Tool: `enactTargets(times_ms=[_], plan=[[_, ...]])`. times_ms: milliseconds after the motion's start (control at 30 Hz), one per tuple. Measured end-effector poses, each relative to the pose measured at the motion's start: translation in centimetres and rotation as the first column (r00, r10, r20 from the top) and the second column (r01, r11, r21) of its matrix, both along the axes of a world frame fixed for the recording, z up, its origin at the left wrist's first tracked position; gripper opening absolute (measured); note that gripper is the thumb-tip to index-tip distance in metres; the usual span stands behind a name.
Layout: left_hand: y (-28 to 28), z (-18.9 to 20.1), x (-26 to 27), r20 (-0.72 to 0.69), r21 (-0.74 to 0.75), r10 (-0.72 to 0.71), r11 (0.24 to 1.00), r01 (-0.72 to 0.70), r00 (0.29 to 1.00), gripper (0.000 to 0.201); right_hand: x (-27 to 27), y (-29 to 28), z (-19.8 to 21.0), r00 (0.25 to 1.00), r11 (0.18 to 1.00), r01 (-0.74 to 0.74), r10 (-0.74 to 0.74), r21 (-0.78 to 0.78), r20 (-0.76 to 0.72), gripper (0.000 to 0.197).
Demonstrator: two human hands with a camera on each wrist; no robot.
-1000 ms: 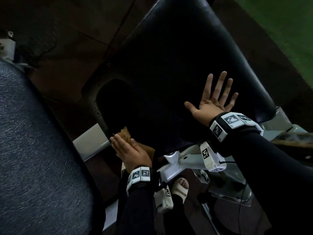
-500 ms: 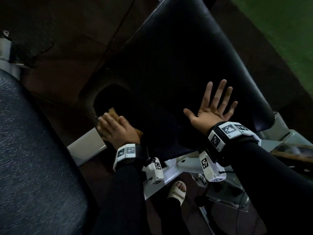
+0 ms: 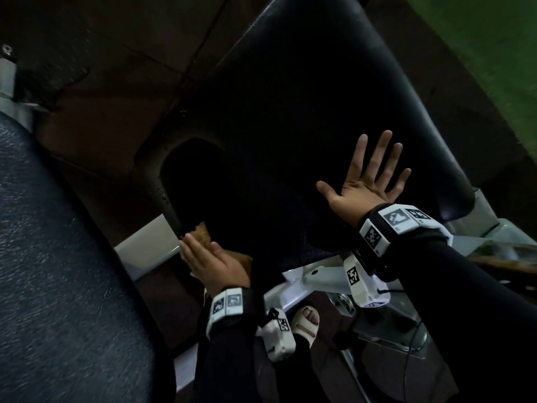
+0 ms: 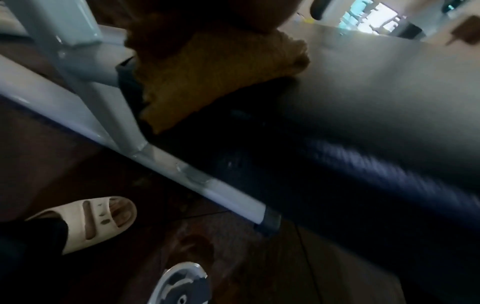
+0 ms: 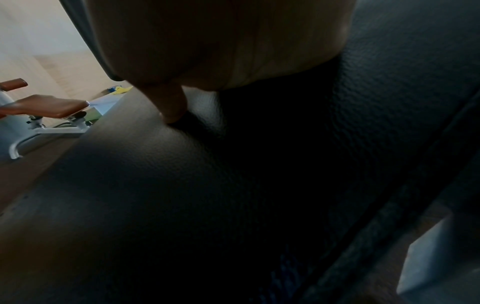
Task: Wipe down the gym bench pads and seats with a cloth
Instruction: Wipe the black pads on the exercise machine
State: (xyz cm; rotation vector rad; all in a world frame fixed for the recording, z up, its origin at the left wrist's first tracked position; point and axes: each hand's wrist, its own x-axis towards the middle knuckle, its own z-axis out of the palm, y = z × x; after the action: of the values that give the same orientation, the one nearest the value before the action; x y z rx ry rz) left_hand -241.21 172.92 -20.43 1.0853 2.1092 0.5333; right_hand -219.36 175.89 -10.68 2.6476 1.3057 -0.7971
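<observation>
got my right hand (image 3: 366, 181) spread flat on the bench pad (image 3: 319, 97) to steady it while my left hand (image 3: 212, 264) presses the cloth (image 4: 215, 82) along its edge

The room is dim, with a dark reddish-brown tiled floor (image 3: 96, 132) under the equipment and a strip of green turf flooring (image 3: 488, 45) along one side. In the right wrist view a white-framed exercise machine with brown leather pads (image 5: 46, 107) stands well apart on a paler, sunlit stretch of floor before a light wall (image 5: 33, 30). The left wrist view catches a bright window (image 4: 369, 16) far off, the main source of daylight.
</observation>
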Motion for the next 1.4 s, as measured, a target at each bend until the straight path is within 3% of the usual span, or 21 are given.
enactTargets(times_ms=[133, 267, 467, 600, 800, 933, 1000, 1100, 1267, 1333, 1400], plan=[[4.2, -0.6, -0.2, -0.048, -0.027, 0.121, 0.992, -0.123, 0.991, 0.051, 0.1, 0.0, 0.1, 1.000, 1.000, -0.005, 0.005, -0.002, 0.001, 0.103], [7.7, -0.4, 0.9, -0.110, -0.072, 0.080, 0.994, -0.088, 0.991, 0.054, 0.0, 0.0, 0.0, 1.000, 1.000, -0.003, 0.003, -0.008, 0.006, 0.103], [3.6, 1.5, 4.9, -0.101, -0.016, -0.221, 0.975, 0.221, 0.970, 0.059, 0.1, 0.1, 0.2, 1.000, 1.000, 0.002, -0.002, -0.019, -0.006, 0.103], [2.6, 2.2, 6.2, -0.105, 0.008, -0.436, 0.899, 0.439, 0.894, 0.058, 0.0, 0.2, 0.4, 1.000, 0.999, 0.006, -0.007, -0.039, -0.017, 0.103], [11.2, 2.7, 6.6, -0.208, 0.093, -0.629, 0.749, 0.656, 0.749, 0.052, -0.2, 0.4, 0.5, 0.999, 0.996, 0.038, -0.038, -0.076, 0.007, 0.105], [18.7, 2.1, 4.8, -0.223, 0.107, -0.670, 0.705, 0.701, 0.708, 0.051, -0.2, 0.5, 0.3, 0.999, 0.994, 0.053, -0.052, -0.096, 0.012, 0.105], [20.9, 1.4, 2.9, -0.204, 0.108, -0.661, 0.718, 0.687, 0.722, 0.050, -0.2, 0.6, 0.3, 0.998, 0.993, 0.060, -0.059, -0.105, 0.015, 0.105], [21.3, 0.2, -0.3, -0.160, 0.114, -0.562, 0.806, 0.581, 0.811, 0.048, -0.2, 0.6, 0.3, 0.997, 0.991, 0.070, -0.069, -0.110, 0.017, 0.106], [16.1, -0.7, -2.8, -0.127, 0.086, -0.243, 0.963, 0.255, 0.962, 0.047, -0.3, 0.7, 0.4, 0.998, 0.992, 0.068, -0.067, -0.105, 0.013, 0.105], [13.9, -0.3, -2.1, -0.112, 0.045, -0.147, 0.987, 0.152, 0.983, 0.048, -0.3, 0.7, 0.5, 0.998, 0.992, 0.066, -0.065, -0.107, 0.009, 0.105], [12.2, 0.3, -0.7, -0.120, -0.004, -0.138, 0.990, 0.138, 0.983, 0.049, -0.4, 0.8, 0.5, 0.998, 0.992, 0.066, -0.065, -0.107, 0.010, 0.105]])
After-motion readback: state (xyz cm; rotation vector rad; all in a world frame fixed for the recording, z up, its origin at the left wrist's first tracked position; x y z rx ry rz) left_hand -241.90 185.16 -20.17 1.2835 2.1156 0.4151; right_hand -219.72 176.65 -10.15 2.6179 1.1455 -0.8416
